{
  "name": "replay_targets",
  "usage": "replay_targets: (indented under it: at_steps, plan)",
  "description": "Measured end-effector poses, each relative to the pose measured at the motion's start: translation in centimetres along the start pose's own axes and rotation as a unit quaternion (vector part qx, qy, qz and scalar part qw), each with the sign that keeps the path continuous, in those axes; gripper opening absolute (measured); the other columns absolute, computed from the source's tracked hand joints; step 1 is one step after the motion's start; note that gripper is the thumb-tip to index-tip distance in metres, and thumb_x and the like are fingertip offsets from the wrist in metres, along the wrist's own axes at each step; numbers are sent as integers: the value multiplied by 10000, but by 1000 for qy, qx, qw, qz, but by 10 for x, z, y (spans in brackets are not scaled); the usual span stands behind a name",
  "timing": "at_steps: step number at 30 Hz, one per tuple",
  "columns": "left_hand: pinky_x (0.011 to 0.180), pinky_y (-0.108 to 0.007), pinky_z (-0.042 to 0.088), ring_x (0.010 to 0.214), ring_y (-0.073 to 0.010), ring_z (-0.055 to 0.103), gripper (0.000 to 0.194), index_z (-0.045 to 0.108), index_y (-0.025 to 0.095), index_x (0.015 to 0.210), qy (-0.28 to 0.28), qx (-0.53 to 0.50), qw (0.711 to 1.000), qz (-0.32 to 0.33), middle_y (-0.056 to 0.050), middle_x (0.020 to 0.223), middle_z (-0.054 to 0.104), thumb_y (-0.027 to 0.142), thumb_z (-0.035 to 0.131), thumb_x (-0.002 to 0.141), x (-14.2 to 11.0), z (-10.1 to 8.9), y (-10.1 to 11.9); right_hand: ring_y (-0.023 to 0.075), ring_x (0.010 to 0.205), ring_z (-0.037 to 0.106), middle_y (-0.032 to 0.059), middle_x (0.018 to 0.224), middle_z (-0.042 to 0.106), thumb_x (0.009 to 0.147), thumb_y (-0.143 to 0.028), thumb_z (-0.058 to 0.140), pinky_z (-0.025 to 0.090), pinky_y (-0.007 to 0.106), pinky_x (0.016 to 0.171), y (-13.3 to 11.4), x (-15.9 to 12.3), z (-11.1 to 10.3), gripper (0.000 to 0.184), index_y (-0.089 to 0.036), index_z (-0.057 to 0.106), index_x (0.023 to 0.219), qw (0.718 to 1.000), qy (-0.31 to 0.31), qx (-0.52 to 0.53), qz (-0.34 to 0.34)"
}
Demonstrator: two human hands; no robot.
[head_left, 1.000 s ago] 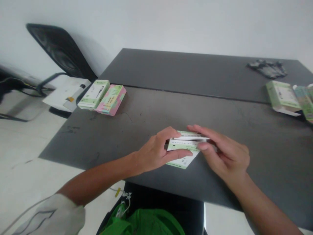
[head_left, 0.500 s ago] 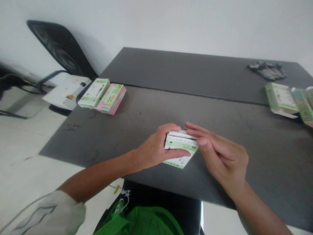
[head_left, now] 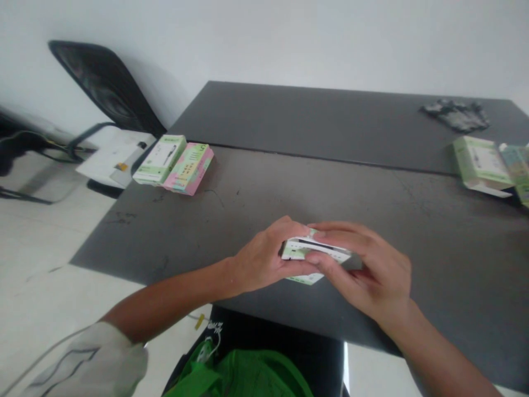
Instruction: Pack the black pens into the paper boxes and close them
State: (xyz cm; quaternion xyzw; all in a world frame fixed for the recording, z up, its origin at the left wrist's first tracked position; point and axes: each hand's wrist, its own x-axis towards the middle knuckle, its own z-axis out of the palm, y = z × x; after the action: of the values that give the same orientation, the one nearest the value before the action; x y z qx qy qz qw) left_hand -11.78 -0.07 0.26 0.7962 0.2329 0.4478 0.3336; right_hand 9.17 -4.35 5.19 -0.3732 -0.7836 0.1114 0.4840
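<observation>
Table: dark grey table (head_left: 264,187); clock directions are taken from the held box, over its near half.
Chair: black chair (head_left: 107,82) at ten o'clock, beyond the table.
Ten o'clock pair: green-and-white box (head_left: 159,160) beside a pink box (head_left: 190,168); the faces in view look closed.
Two o'clock pair: green box (head_left: 481,162) with a near flap sticking out, beside a blue-green box (head_left: 518,165) cut off by the picture's edge.
Right hand: right hand (head_left: 372,270) pinches the three o'clock end, fingers on top, thumb on the near edge.
Left hand: left hand (head_left: 266,253) wraps the nine o'clock end, thumb along the near face.
Held box: held box (head_left: 308,247) between both hands.
Slit: dark slit (head_left: 316,244) along its top, so closing seems unfinished.
</observation>
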Motion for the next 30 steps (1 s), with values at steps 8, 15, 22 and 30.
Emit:
replay_targets:
  at_steps: [8,15,22,30]
  plan:
    - [575,-190,490,672,-90,646,567,560,275,1235,82,-39,994,58,46,909,662,352,948,828,0,11,-7,132,1025,807,38,1190,839,942,-155,804,648,209,923,3,4,0,326,-236,773,1256,1000,-3,8,24]
    - [538,-204,500,643,-101,663,580,535,278,1251,71,-49,996,21,40,903,670,436,921,849,1,12,-6,144,978,832,-49,1121,860,969,-189,777,672,251,879,-10,4,0,231,-339,833,1136,984,42,47,164]
    - [551,-202,472,640,-85,627,697,424,314,1350,89,-6,994,60,54,951,624,431,911,865,2,11,-5,209,1079,824,-5,1199,846,947,-111,766,686,370,988,-13,7,-2,340,-312,823,1216,996,29,6,88]
    - [599,-253,516,700,-127,633,610,448,293,1301,49,10,999,15,14,975,629,571,824,910,-1,7,-7,250,1186,788,73,1344,794,934,-159,798,667,417,1027,-4,2,-6,469,-276,738,1384,998,-26,-50,-1]
